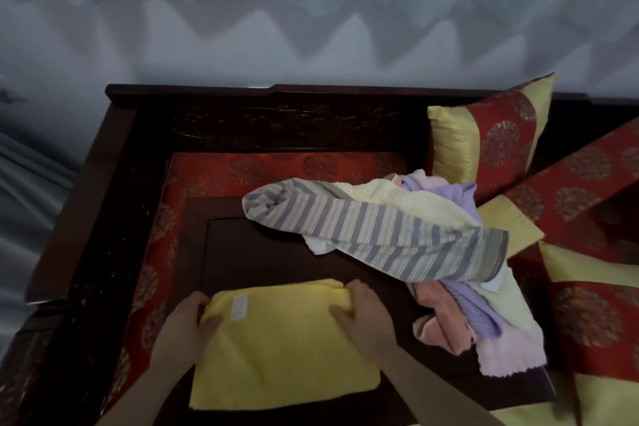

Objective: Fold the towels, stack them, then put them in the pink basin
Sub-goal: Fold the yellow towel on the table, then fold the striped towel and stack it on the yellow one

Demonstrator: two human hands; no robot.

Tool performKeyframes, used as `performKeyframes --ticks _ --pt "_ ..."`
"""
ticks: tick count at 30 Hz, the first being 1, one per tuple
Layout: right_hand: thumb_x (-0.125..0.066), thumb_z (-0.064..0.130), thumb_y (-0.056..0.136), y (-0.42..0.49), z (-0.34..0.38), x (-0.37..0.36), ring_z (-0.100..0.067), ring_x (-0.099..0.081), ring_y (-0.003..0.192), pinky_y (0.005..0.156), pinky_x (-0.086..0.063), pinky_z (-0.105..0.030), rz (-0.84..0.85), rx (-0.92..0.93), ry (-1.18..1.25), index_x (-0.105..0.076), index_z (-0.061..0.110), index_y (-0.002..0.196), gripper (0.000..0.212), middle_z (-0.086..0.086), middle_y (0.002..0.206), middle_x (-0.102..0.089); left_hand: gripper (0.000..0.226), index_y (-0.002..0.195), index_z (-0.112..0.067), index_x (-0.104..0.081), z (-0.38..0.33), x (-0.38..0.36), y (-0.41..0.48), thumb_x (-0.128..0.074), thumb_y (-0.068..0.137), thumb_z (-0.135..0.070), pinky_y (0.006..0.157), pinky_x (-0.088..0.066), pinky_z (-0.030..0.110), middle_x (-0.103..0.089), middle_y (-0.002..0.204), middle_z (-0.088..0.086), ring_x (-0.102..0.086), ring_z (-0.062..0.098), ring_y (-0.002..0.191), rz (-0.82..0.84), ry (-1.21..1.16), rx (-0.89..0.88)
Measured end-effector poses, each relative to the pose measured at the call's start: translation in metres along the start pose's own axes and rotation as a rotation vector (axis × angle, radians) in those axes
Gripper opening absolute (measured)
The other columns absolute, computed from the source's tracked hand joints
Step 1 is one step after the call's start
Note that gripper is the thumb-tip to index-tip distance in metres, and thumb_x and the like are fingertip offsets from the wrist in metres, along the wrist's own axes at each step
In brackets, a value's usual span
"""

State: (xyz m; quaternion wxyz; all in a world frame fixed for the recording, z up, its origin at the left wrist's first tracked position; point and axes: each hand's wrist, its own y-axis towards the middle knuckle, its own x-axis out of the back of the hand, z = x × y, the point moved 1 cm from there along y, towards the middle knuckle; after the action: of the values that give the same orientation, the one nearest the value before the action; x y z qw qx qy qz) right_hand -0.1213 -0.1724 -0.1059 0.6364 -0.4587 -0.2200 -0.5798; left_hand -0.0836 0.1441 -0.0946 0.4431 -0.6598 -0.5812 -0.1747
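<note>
The folded yellow towel [283,353] lies on the near part of the dark wooden worktop [256,252]; the left hand [188,318] and right hand [361,316] pinch its 2 far corners, fingers [359,290] curled round the cloth. To its right lies a heap of unfolded towels [463,311], a striped towel [380,228] uppermost.

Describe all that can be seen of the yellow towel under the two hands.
The yellow towel is bright, of soft terry-like cloth, folded into a flat rectangle; doubled layers show at its far edge. A small pale label lies on top near the far left corner. It rests on the dark wooden table, near its front edge. The left hand grips its far left corner, the right hand its far right corner.
</note>
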Motion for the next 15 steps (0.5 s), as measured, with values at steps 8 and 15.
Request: performKeyframes --ticks 8,15 --pt "-0.045 0.067 0.079 0.001 0.032 0.006 -0.01 -0.043 0.107 0.091 -0.033 -0.035 0.052 0.027 -0.109 -0.046 0.031 0.112 0.048 0.013 0.109 -0.05 0.043 0.1 -0.013 -0.056 0.022 0.036 -0.005 -0.079 0.065 -0.024 0.08 -0.049 0.037 -0.061 0.096 0.006 -0.06 0.024 0.09 0.117 0.16 0.2" --pt "-0.053 0.039 0.085 0.083 0.005 0.112 -0.025 -0.049 0.108 0.083 -0.04 -0.039 -0.274 0.056 -0.149 -0.057 0.018 0.105 0.029 -0.003 0.109 -0.056 0.022 0.101 -0.007 -0.06 -0.118 0.012 0.051 -0.068 0.08 -0.005 0.078 -0.046 0.032 -0.064 0.096 0.011 -0.06 0.024 0.085 0.007 -0.334 0.067"
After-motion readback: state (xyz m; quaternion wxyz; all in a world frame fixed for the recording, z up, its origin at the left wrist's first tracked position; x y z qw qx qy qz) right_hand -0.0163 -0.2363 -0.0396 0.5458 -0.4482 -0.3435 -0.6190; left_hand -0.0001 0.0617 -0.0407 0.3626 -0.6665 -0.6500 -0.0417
